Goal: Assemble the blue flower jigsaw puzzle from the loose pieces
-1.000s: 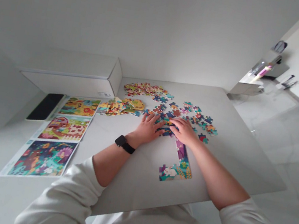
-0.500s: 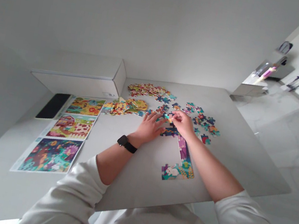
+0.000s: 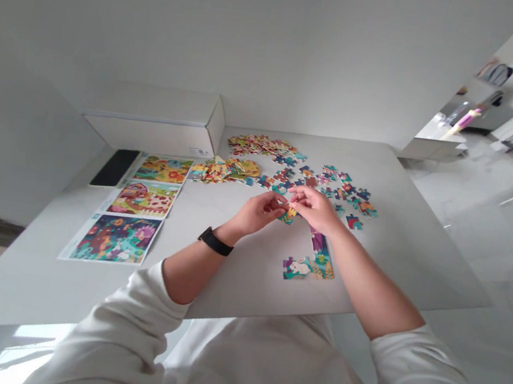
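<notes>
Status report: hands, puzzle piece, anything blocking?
Left hand, right hand close together at yellow-and-teal puzzle piece, each one's grip unclear. Joined rabbit section flat on table. Hands partly hide the piece.

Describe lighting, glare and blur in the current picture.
Head view: soft, greyish light on the wall, but harsh bright patches at lower left; head view: a purple object at upper right looks blurred, fine detail on the puzzle section soft.
</notes>
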Motion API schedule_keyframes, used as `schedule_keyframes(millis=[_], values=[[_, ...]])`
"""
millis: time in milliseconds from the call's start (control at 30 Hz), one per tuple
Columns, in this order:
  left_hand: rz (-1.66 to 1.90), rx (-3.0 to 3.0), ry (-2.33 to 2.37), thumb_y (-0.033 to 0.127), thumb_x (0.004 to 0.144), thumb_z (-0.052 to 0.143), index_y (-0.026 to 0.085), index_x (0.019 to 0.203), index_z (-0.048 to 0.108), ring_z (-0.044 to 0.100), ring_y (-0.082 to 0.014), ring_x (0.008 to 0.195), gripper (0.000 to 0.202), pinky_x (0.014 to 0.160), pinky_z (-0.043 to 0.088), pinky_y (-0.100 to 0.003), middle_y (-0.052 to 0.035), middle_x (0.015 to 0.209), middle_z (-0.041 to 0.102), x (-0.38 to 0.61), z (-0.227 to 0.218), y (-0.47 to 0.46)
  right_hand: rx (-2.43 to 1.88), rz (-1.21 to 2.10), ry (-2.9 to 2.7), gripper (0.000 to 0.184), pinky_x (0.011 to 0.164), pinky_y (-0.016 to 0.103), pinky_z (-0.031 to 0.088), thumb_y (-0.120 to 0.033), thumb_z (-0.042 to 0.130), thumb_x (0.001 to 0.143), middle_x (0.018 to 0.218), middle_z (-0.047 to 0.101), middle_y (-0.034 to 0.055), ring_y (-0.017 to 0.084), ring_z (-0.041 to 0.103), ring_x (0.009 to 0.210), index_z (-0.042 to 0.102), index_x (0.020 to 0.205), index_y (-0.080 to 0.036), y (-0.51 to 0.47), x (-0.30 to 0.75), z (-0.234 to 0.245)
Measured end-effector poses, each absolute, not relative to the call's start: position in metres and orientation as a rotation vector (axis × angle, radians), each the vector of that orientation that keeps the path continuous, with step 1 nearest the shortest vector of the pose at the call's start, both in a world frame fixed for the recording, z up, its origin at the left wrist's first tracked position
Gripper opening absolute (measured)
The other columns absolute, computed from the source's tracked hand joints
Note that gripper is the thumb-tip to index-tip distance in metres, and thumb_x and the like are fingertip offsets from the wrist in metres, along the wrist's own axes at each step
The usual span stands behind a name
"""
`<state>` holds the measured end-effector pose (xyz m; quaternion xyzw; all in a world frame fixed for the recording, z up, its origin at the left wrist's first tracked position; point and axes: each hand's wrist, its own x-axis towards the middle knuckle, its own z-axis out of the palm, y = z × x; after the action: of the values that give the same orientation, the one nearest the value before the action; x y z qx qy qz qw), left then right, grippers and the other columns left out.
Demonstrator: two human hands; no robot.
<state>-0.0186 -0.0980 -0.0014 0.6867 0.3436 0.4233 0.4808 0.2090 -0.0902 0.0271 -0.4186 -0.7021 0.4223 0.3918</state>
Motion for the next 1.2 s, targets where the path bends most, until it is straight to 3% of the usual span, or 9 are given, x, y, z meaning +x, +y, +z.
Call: schedule_keyframes(millis=[100,167,400,600,767,967,1200], values=[[1.057,1.512,0.834,0.053,0.086,0.091,0.017,0.109,0.069,0.071,-0.0143,0.076,0.048,0.071,0.055,-0.027,-0.0074,0.096,0.08,-0.027,-0.003,-0.112,-1.062,1.052,-1.757,0.047,0.085,0.036,0.062,-0.041,0.074,0.093,0.117,0.076,0.0064,0.018,0.071,0.085,0.069,0.137,-0.027,-0.098,0.203,0.017],[1.101,1.432,0.849,0.052,0.082,0.094,0.018,0.105,0.069,0.068,-0.0128,0.071,0.048,0.066,0.052,-0.026,-0.0057,0.09,0.078,-0.034,-0.006,-0.118,-1.061,1.065,-1.768,0.046,0.086,0.036,0.061,-0.045,0.073,0.095,0.111,0.076,0.0054,0.02,0.072,0.089,0.069,0.136,-0.027,-0.102,0.201,0.013],[1.097,1.363,0.836,0.051,0.076,0.098,0.017,0.099,0.07,0.062,-0.0103,0.065,0.05,0.061,0.048,-0.024,-0.0034,0.084,0.075,-0.037,-0.01,-0.126,-1.062,1.249,-1.804,0.037,0.082,0.036,0.059,-0.055,0.076,0.09,0.093,0.077,0.0054,0.022,0.072,0.086,0.074,0.106,-0.022,-0.109,0.203,0.012],[1.053,1.385,0.851,0.058,0.078,0.095,0.016,0.101,0.071,0.066,-0.0119,0.07,0.053,0.065,0.052,-0.025,-0.0066,0.091,0.079,-0.032,-0.011,-0.128,-1.079,1.244,-1.828,0.033,0.08,0.034,0.056,-0.054,0.077,0.087,0.088,0.078,0.0052,0.021,0.071,0.083,0.074,0.094,-0.022,-0.111,0.207,0.015],[1.044,1.43,0.931,0.067,0.091,0.079,0.018,0.113,0.07,0.072,-0.016,0.081,0.055,0.071,0.055,-0.027,-0.0091,0.099,0.082,-0.034,-0.014,-0.128,-1.1,1.231,-1.8,0.033,0.079,0.034,0.055,-0.055,0.076,0.087,0.085,0.078,0.0037,0.02,0.07,0.08,0.073,0.091,-0.022,-0.111,0.21,0.013],[1.108,1.707,1.061,0.056,0.1,0.071,0.019,0.128,0.068,0.073,-0.0165,0.092,0.046,0.077,0.058,-0.027,-0.01,0.113,0.079,-0.037,-0.009,-0.134,-1.127,1.226,-1.799,0.033,0.078,0.033,0.054,-0.055,0.076,0.087,0.085,0.078,0.0034,0.02,0.069,0.079,0.071,0.089,-0.023,-0.111,0.214,0.015],[1.119,1.938,1.0,0.037,0.1,0.073,0.021,0.133,0.065,0.074,-0.0179,0.103,0.038,0.084,0.062,-0.03,-0.0124,0.129,0.071,-0.034,-0.008,-0.143,-1.13,1.235,-1.804,0.031,0.076,0.033,0.053,-0.054,0.075,0.088,0.084,0.077,0.0021,0.02,0.068,0.078,0.071,0.089,-0.023,-0.111,0.214,0.014]])
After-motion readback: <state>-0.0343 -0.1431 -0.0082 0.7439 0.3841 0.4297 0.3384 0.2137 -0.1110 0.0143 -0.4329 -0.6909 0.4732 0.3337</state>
